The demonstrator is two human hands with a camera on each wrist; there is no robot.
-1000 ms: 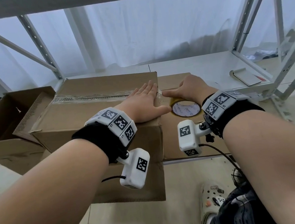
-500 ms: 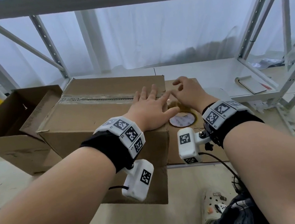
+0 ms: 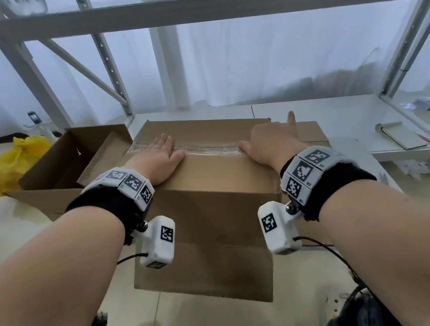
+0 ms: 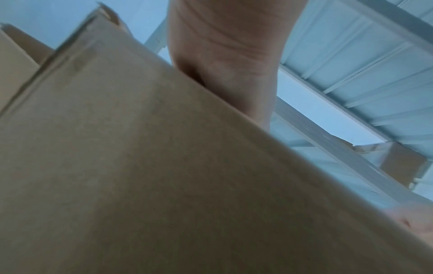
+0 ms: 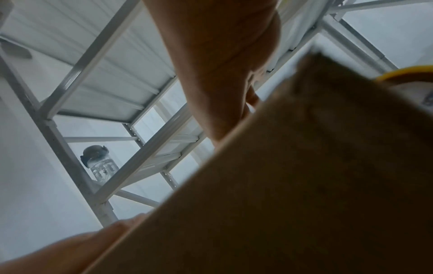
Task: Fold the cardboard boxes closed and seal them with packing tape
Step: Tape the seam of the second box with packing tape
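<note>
- right hand [image 3: 273, 140] covers the right end of the tape strip [image 3: 207, 149]
- tape roll [image 5: 407, 73] cut off at the right wrist view's edge
- both wrist views pretty blurry, cardboard box [image 4: 164, 176] fills them

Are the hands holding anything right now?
No, nothing is held. The left hand and right hand lie flat, fingers straight, on top of the closed cardboard box, pressing along the tape strip.
</note>
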